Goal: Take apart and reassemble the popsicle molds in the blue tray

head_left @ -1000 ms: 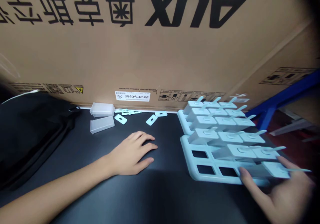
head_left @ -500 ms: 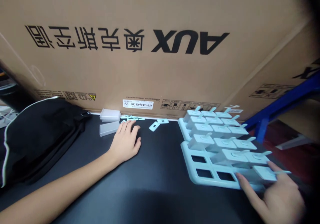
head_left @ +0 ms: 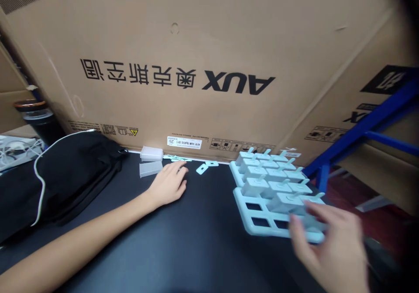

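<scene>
My left hand (head_left: pixel 167 184) rests on the black tabletop with its fingers spread. Its fingertips lie beside two cloudy-white popsicle mold cups (head_left: pixel 151 169) and partly cover some thin light-blue sticks (head_left: pixel 175 157). My right hand (head_left: pixel 337 245), smeared by motion, is over the front right corner of a light-blue popsicle mold tray (head_left: pixel 245 216). Its thumb and forefinger are apart, and it hides most of the front right mold (head_left: pixel 309 222). Several capped popsicle molds (head_left: pixel 253 187) with stick handles stand in rows in the tray. Rectangular openings show at the near left.
Two small light-blue lids (head_left: pixel 202 169) lie in the middle by the carton. A big cardboard carton (head_left: pixel 183 109) forms the back wall. At left are a black cloth bag (head_left: pixel 81 175) and a dark cup (head_left: pixel 42 120). Blue metal bars (head_left: pixel 363 127) stand at right.
The camera view has tilted up and shifted. My right hand has moved inward over the front right mold, its thumb and forefinger now apart. My left hand stays in place.
</scene>
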A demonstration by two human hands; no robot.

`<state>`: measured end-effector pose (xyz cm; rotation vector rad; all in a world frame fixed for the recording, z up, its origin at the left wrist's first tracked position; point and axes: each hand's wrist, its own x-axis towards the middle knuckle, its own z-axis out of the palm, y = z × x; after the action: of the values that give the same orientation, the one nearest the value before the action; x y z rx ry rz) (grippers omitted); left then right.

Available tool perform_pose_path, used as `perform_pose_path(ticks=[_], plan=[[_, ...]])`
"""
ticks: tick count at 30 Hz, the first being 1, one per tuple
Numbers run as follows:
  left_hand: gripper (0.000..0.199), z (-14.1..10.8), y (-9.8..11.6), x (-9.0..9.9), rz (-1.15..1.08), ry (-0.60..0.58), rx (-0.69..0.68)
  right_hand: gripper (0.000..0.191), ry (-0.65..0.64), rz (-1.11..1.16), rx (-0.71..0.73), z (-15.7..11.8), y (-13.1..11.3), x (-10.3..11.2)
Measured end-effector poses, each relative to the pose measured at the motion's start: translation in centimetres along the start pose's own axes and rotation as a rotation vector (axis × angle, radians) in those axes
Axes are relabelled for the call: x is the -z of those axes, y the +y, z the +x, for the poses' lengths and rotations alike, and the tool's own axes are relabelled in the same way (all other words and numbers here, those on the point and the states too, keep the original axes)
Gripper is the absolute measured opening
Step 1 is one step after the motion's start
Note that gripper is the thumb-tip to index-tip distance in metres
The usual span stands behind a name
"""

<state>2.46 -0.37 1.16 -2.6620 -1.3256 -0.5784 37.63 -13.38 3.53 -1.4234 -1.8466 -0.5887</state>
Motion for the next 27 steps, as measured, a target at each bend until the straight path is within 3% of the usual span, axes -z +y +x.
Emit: perform_pose_path(ticks=[2, 6, 10, 14, 17, 21, 27], plan=[[0.030, -0.1, -0.8, 0.9, 0.074, 0.052, 0.069, 0.030, -0.146, 0.070, 0.216, 2.4, -3.4, -1.3], [0.036, -1.9, -2.8, 2.7, 0.208, 0.060, 0.237, 0.023, -0.505, 0.084, 0.335, 6.3, -7.5, -6.3], [0.039, -4.8, -4.1, 3.7, 0.261, 0.006, 0.324, 0.043, -0.740, -0.035, 0.331, 9.1, -8.3, -12.1], [0.051, -6.9, -5.6, 4.2, 0.212, -0.044, 0.410, 0.052, -0.785, -0.063, 0.331, 10.2, -8.5, -15.2], [0.055, -7.7, -7.1, 4.0, 0.117, -0.099, 0.449, 0.040, -0.765, -0.048, 0.335, 10.0, -8.9, -15.1], [0.049, -7.8, -8.3, 3.4, -0.034, -0.148, 0.457, 0.027, -0.783, 0.001, 0.347, 9.1, -9.4, -13.1], [0.034, -6.5, -8.2, 2.8, -0.155, -0.125, 0.401, 0.031, -0.874, 0.375, 0.253, 7.6, -9.1, -9.9]])
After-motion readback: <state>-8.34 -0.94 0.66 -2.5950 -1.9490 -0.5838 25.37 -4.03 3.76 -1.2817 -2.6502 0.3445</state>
